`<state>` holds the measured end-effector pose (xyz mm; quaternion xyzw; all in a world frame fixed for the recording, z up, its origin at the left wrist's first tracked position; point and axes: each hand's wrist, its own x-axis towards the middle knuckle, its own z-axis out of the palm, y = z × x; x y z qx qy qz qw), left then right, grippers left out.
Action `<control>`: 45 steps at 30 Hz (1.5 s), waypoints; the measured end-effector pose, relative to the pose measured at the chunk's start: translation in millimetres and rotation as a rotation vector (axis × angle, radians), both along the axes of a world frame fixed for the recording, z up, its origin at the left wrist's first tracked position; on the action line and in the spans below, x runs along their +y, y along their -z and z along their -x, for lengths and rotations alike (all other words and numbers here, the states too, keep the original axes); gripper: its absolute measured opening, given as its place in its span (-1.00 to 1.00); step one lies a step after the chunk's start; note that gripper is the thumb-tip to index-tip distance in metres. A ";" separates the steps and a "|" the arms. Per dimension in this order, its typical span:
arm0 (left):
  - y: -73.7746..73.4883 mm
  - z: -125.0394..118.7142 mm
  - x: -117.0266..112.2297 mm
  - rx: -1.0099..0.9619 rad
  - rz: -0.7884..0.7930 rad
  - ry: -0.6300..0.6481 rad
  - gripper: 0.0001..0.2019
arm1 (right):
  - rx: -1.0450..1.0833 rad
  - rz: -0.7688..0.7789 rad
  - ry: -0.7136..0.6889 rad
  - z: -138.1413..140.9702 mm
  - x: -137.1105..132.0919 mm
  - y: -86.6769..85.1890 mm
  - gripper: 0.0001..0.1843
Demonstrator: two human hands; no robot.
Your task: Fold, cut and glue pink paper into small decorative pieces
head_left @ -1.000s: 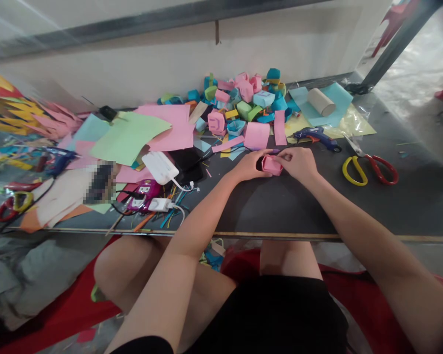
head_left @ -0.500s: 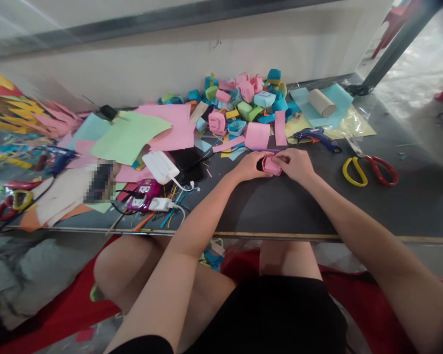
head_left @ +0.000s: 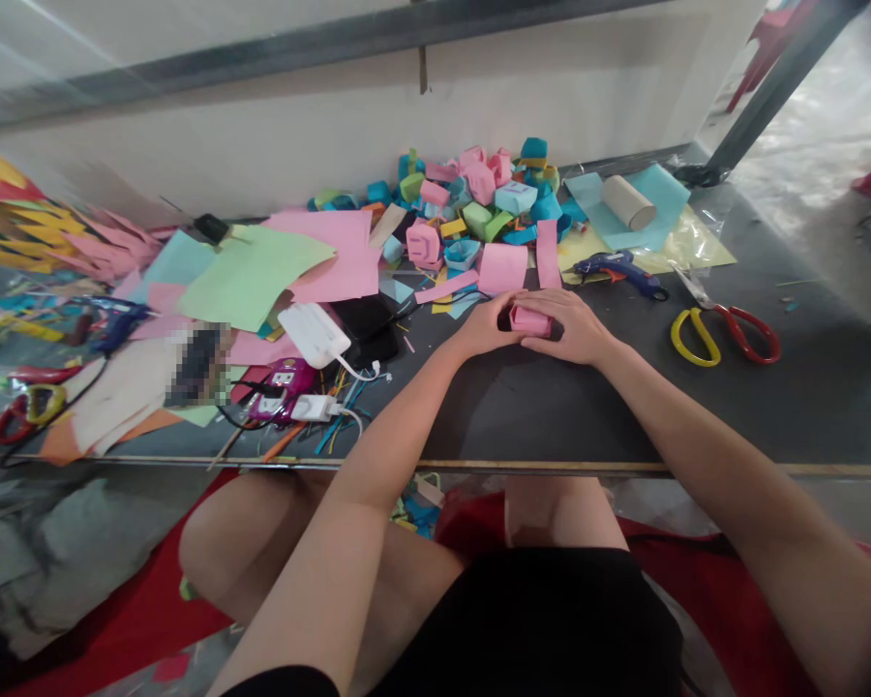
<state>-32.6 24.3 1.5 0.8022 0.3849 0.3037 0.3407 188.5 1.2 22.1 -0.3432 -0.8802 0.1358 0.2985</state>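
Note:
A small folded pink paper box (head_left: 529,320) rests on the dark table (head_left: 595,416), held between both my hands. My left hand (head_left: 488,327) closes on its left side with the fingers curled round it. My right hand (head_left: 572,323) lies over its right side, fingers pressed on the top of the paper. Just behind my hands lie a pink paper sheet (head_left: 503,267) and a pink strip (head_left: 548,253).
A heap of folded coloured paper boxes (head_left: 479,194) sits at the back by the wall. A blue glue gun (head_left: 620,269), red-and-yellow scissors (head_left: 722,332), a cardboard roll (head_left: 628,201), loose paper sheets (head_left: 254,271), a white charger (head_left: 314,333) and cables lie around.
My right hand's fingers moved from pinching the box's far edge to lying over its top. My left hand stays on its left side.

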 end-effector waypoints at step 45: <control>0.6 -10.2 -1.8 0.117 -0.273 0.050 -0.39 | 0.032 -0.173 0.978 -57.2 31.2 14.5 -0.53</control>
